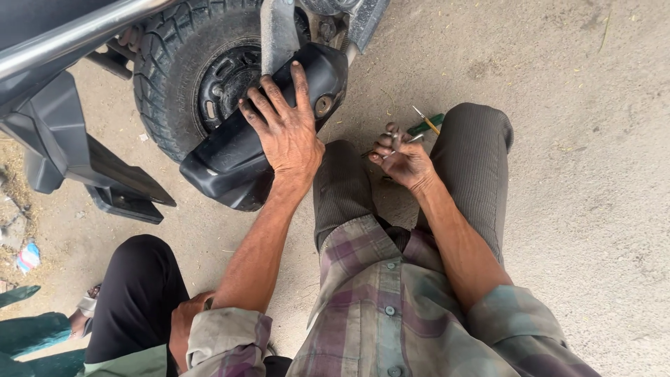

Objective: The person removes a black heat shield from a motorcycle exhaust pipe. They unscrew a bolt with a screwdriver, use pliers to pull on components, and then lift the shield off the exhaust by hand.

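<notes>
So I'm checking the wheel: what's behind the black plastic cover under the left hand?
Behind the black plastic cover, pressed by the left hand, sits the knobby black rubber tyre with its dark wheel hub. The cover hides the tyre's lower right part and whatever fastens it.

Shirt: faded plaid in purple, grey and green, buttoned down the front with small round grey buttons.
Sleeves: rolled above the elbows, cuffs grubby.
Trousers: dark grey, finely ribbed, taut over both knees.
Hands: left hand (286, 129) and right hand (403, 159) bare, smudged with grime.
</notes>
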